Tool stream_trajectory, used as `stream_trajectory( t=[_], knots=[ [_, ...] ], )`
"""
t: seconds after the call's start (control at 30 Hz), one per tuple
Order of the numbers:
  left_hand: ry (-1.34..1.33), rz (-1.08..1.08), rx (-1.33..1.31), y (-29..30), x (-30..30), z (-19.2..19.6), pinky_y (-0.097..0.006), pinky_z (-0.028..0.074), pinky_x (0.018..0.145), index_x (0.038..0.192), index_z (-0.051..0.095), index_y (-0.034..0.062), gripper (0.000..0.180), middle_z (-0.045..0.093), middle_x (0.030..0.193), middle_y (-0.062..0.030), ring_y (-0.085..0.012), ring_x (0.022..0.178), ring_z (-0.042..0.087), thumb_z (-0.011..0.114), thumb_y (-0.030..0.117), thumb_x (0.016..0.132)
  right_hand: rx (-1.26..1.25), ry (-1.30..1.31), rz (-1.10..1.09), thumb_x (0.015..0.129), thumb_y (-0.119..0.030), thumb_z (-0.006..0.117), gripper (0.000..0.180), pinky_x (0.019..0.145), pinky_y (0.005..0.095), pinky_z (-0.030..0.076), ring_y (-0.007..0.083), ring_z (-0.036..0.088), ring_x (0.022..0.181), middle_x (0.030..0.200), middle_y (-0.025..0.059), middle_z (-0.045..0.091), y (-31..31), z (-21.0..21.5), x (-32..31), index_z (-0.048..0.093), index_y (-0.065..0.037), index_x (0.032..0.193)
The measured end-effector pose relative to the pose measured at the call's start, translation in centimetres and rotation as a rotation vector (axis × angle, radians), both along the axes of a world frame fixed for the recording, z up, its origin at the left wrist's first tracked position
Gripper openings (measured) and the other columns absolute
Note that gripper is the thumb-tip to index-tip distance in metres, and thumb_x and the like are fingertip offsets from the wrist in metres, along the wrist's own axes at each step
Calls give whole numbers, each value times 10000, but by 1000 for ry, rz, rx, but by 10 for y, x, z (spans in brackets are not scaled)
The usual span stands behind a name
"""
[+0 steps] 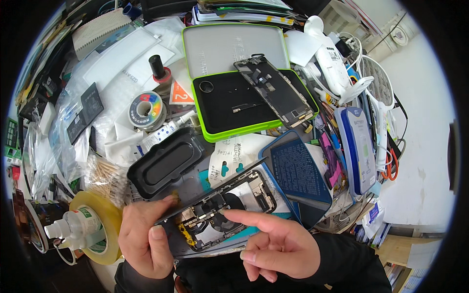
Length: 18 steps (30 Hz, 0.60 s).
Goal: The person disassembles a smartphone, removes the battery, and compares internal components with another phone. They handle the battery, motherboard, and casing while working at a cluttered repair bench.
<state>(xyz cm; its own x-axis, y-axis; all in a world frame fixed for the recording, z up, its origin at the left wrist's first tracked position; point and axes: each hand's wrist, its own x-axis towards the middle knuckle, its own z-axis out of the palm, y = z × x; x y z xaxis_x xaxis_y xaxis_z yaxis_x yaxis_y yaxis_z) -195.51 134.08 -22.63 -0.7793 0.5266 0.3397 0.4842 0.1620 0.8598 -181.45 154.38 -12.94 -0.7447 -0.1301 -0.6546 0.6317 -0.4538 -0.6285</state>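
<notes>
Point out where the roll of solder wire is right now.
In the head view, the solder wire roll sits on the person's left of the green-rimmed tray, just below a black-capped bottle.

The single head-worn fisheye camera looks steeply down from close above the cluttered bench [342, 205], its round frame bending edges toward the rim, with the wearer's forearms entering at the lower edge and the bench's far side toward the top.
</notes>
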Motion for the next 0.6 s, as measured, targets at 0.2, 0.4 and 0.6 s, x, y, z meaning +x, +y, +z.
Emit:
stream_trajectory(
  t=[0.2, 0.4, 0.6],
  knots=[
    [59, 3, -53, -1, 0, 0, -365, 488, 784, 1108, 729, -59, 345, 709, 938, -163, -291, 825, 621, 541, 213, 1009, 32, -3, 88, 1074, -53, 537, 691, 598, 186, 459, 56, 563, 626, 880, 96, 702, 0, -4, -10, 172, -49, 1660],
    [78, -42, -97, -5, -2, 0, -300, 487, 708, 1149, 696, -81, 470, 707, 994, -184, -222, 819, 630, 449, 316, 1101, 308, 40, 210, 1056, -86, 589, 679, 606, 187, 435, 21, 565, 661, 829, 22, 690, -2, -5, -10, 255, -43, 1645],
    [-8, -17, -52, -4, 3, 0, -290, 488, 710, 1184, 683, -81, 452, 717, 1018, -174, -193, 774, 623, 459, 303, 1102, 671, 156, 353, 1015, -109, 650, 622, 556, 209, 411, 8, 514, 577, 700, -24, 648, -3, -2, -15, 415, -66, 1589]
  ],
)
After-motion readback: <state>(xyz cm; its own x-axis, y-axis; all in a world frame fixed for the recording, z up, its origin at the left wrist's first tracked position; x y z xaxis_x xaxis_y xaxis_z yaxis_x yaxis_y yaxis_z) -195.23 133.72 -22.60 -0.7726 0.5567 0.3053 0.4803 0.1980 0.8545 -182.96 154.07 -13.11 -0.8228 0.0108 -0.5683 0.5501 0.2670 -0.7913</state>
